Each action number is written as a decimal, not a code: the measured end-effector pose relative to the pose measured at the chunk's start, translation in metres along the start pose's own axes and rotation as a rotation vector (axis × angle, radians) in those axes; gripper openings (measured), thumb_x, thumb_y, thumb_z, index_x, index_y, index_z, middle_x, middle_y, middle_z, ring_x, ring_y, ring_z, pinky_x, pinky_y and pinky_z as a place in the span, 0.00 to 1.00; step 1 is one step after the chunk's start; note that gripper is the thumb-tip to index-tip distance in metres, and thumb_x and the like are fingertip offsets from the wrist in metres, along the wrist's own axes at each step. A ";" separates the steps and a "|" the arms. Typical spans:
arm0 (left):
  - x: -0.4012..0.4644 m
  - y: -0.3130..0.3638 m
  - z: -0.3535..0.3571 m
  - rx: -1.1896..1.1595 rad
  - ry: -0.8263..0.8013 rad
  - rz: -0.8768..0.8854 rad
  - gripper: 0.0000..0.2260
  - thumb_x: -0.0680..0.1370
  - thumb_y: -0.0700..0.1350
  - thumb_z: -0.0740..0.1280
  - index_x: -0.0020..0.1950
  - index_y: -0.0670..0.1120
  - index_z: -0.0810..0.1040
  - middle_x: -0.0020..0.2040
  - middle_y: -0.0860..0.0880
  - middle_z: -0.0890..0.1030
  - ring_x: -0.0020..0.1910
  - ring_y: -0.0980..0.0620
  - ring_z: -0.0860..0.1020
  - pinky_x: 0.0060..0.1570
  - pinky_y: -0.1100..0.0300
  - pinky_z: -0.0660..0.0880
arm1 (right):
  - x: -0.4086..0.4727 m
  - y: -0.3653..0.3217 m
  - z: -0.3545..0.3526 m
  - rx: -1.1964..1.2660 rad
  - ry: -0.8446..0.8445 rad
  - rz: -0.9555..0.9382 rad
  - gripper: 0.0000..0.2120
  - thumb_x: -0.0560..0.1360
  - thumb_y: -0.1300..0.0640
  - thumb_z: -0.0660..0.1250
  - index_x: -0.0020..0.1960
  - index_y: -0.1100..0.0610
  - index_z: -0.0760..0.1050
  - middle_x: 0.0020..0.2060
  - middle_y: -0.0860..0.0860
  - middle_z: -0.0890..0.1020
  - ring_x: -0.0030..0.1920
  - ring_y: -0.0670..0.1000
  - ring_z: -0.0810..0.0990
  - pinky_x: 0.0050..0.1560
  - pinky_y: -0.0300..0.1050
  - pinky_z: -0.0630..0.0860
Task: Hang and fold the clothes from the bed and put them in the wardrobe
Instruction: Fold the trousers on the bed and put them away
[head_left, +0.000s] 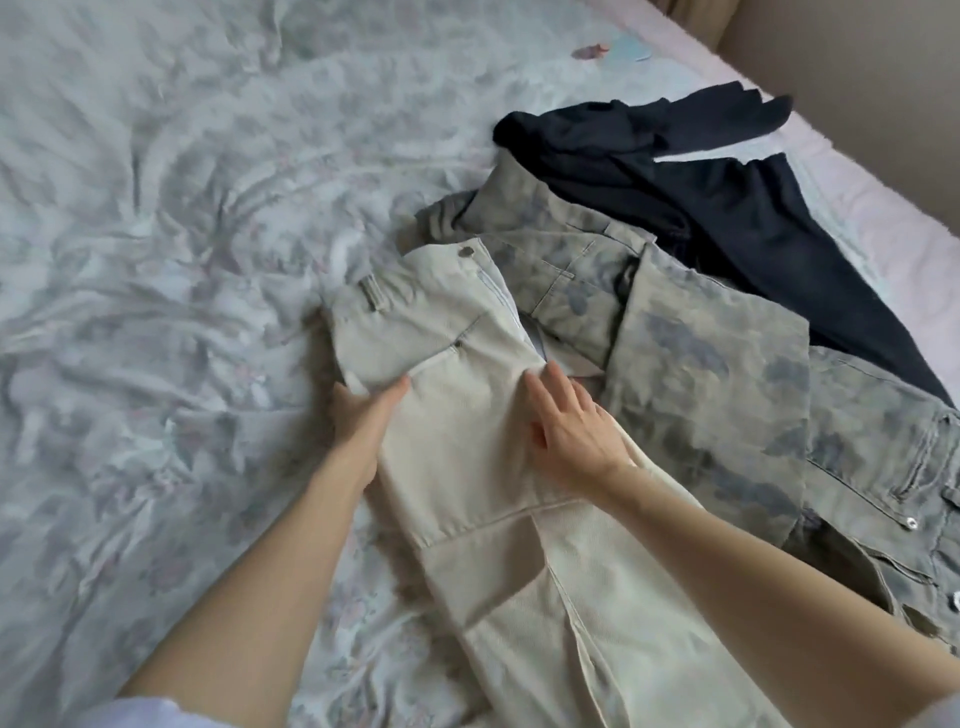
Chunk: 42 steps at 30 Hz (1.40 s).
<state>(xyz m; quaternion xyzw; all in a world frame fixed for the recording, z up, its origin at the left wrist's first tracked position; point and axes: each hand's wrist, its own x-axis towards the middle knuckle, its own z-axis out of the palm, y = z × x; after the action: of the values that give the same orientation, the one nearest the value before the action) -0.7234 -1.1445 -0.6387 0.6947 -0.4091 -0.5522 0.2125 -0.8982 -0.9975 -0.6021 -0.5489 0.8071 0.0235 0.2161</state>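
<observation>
Beige trousers (467, 467) lie lengthwise on the bed, waistband and button at the far end. My left hand (363, 421) grips their left edge near the pocket, thumb on top and fingers tucked under the cloth. My right hand (571, 426) lies flat on the trousers near the fly, fingers straight and pressing down. Camouflage trousers (701, 353) sit to the right, partly under the beige pair. A dark navy garment (717, 197) is spread behind them.
The bed is covered by a crumpled pale floral duvet (182, 234). A pink sheet edge (883, 218) runs along the right side beside a beige wall. A small pale blue and pink thing (618, 52) lies near the far end of the bed.
</observation>
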 end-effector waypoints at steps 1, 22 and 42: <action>0.008 0.003 0.002 -0.035 0.037 -0.022 0.43 0.55 0.58 0.78 0.65 0.42 0.68 0.61 0.43 0.76 0.58 0.45 0.77 0.59 0.47 0.75 | 0.010 0.000 -0.003 0.067 -0.016 0.036 0.29 0.80 0.51 0.55 0.76 0.51 0.46 0.76 0.53 0.50 0.72 0.59 0.58 0.68 0.53 0.59; -0.110 0.053 -0.021 0.576 -0.487 1.261 0.17 0.70 0.46 0.64 0.59 0.52 0.72 0.62 0.52 0.73 0.53 0.47 0.79 0.49 0.57 0.78 | -0.023 -0.009 -0.118 1.880 -0.096 0.360 0.33 0.77 0.35 0.50 0.67 0.60 0.70 0.61 0.61 0.77 0.60 0.62 0.77 0.56 0.57 0.76; -0.205 -0.097 -0.066 1.121 -0.512 1.510 0.26 0.64 0.41 0.72 0.60 0.47 0.71 0.62 0.47 0.76 0.47 0.48 0.77 0.38 0.53 0.77 | -0.240 0.034 0.003 1.473 0.363 0.821 0.03 0.75 0.63 0.66 0.47 0.60 0.78 0.40 0.53 0.79 0.42 0.51 0.76 0.44 0.48 0.73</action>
<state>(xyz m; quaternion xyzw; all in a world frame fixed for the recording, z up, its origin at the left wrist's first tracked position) -0.6400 -0.9344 -0.5691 0.1091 -0.9840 -0.1303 0.0539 -0.8544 -0.7732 -0.5222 0.0710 0.7734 -0.5175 0.3591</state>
